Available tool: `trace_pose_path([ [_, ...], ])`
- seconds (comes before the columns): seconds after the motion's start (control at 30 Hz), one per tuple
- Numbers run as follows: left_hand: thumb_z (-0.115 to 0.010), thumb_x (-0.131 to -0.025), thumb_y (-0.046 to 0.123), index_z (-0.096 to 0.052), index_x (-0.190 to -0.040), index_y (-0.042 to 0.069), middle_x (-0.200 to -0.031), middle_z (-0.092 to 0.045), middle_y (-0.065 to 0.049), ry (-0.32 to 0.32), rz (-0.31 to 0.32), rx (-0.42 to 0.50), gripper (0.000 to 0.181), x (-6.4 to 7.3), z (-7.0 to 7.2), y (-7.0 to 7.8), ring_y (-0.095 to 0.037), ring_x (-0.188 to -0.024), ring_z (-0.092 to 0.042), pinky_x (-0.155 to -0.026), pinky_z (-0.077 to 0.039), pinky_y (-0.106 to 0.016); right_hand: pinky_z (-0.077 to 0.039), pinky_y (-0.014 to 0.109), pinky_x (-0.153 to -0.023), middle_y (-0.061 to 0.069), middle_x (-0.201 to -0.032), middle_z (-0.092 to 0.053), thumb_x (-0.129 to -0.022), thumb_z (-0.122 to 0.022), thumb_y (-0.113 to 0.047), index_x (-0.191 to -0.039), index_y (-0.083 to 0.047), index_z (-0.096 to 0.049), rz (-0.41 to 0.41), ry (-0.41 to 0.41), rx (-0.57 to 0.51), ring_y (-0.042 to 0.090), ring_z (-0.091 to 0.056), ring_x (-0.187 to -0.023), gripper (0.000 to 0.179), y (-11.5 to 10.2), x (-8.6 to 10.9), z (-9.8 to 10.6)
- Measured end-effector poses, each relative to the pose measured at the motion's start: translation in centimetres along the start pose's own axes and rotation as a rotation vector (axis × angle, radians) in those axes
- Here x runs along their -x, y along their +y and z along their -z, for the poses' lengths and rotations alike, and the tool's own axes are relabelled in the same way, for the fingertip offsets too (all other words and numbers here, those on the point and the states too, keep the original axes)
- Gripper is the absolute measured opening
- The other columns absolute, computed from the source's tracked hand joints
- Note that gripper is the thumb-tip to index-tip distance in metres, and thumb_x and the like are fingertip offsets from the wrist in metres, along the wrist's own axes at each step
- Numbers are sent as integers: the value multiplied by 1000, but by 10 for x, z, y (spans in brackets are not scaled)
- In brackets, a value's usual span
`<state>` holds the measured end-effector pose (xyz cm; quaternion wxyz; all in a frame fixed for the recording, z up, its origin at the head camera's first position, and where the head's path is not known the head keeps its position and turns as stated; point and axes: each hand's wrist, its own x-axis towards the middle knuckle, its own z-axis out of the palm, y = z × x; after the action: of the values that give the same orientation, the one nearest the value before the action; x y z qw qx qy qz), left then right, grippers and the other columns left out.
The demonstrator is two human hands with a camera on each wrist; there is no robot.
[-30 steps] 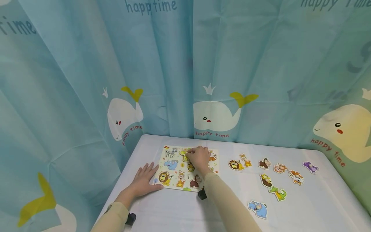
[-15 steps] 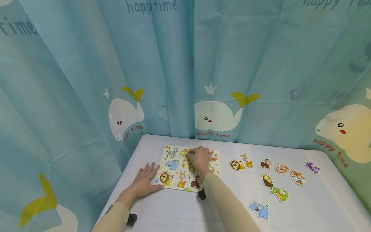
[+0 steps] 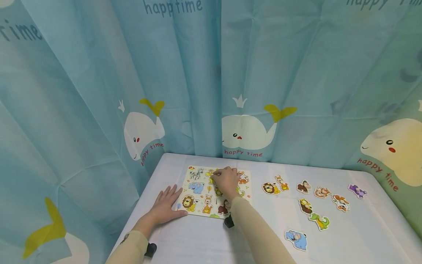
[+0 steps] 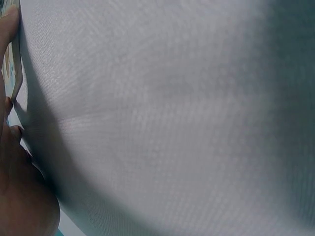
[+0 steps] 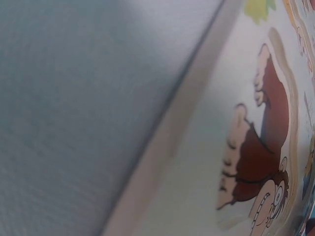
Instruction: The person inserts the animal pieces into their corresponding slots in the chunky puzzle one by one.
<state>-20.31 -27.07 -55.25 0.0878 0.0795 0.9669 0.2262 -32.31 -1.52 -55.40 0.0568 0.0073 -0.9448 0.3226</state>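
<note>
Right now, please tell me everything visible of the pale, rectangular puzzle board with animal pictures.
The pale, rectangular, wood-like puzzle board lies flat on the white table. It shows a zebra, blue elephant, lion, kangaroo, brown monkey and others; the monkey's shape looks recessed. The left hand touches its near left corner; the right hand reaches over it, hiding part.

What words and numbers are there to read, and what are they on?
"happy time": red, under three whales on the curtain.
"happy time": grey, top middle, creased.
"time": grey, upper left.
"happy": grey, top right, next word cut off.
Grey marks at right: unreadable.
No letters show on the puzzle board or animal pieces.
</note>
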Motion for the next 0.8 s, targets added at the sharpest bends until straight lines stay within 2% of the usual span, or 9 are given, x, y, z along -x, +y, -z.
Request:
trace_pose_path([
  [0.8,-72,-81,68,-34,-161,12,-168,-22,-16,7,-2,-18,104,-1,-1,0,-40,-156,-9,-124,-4,-60,-36,56,-99,2,-95,-62,-85,-84,-38,-85,-26,-82,8,26,3,32,-50,-103,12,1,1,-3],
])
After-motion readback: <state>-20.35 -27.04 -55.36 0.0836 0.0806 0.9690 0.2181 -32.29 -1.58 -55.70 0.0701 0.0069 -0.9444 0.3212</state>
